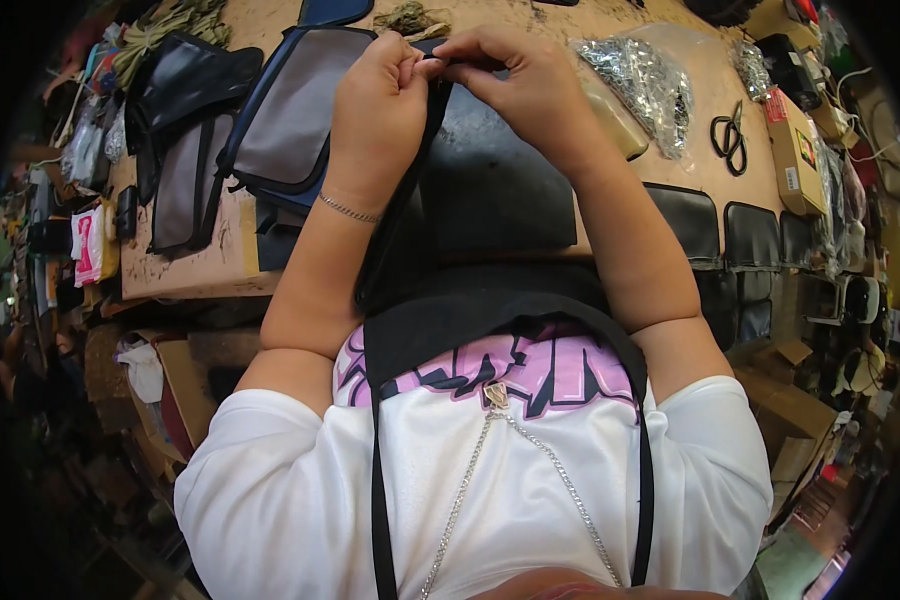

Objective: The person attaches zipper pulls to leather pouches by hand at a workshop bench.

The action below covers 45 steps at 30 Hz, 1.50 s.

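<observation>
My left hand (pixel 382 105) is closed in a pinch at the far side of the work table, with its thumb and fingertips on the upper end of a long black strip (pixel 406 205). My right hand (pixel 515 90) pinches the same end from the other side, its fingertips almost meeting the left ones. The strip hangs down beside my left forearm toward my apron. What exactly lies between the fingertips is mostly hidden. Under my hands rests a shiny black panel (pixel 500 180). Left of them lies a grey mesh pouch with dark edging (pixel 285 105).
More black and grey pouches (pixel 195 85) are piled at the left. To the right are a plastic bag of small metal parts (pixel 650 85), black-handled scissors (pixel 730 140) and a cardboard box (pixel 795 150). Flat black pieces (pixel 682 220) line the table's near right edge.
</observation>
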Each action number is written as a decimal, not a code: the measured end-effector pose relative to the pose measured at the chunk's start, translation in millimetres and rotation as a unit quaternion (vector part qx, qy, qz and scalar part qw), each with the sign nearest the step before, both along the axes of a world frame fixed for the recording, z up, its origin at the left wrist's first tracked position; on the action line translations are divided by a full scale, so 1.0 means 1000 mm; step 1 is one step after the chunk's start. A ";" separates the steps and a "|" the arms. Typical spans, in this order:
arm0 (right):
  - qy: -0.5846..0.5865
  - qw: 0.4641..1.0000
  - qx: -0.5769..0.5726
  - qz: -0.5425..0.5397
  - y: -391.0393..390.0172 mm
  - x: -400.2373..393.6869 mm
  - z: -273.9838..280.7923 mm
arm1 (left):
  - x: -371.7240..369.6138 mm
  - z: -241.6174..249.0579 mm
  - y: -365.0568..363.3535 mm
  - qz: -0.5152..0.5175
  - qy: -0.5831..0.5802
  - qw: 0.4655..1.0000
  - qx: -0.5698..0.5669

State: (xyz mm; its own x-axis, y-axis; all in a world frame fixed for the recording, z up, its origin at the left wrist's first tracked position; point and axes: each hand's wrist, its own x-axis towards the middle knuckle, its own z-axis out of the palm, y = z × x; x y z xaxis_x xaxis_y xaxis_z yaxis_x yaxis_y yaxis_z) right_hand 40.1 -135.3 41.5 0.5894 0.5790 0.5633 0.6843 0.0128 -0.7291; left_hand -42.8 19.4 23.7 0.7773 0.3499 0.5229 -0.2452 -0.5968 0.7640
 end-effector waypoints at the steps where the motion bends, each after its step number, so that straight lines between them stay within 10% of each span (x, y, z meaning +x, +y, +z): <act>1: -0.018 1.000 -0.008 -0.010 -0.001 -0.003 0.002 | 0.000 0.000 0.000 0.001 -0.006 1.000 0.001; 17: 0.176 0.982 0.071 0.016 -0.001 0.005 -0.030 | -0.006 0.003 -0.007 -0.054 -0.049 0.996 -0.059; 45: 0.072 0.997 0.018 -0.018 0.001 -0.008 -0.017 | -0.007 -0.002 0.001 -0.021 -0.022 1.000 -0.003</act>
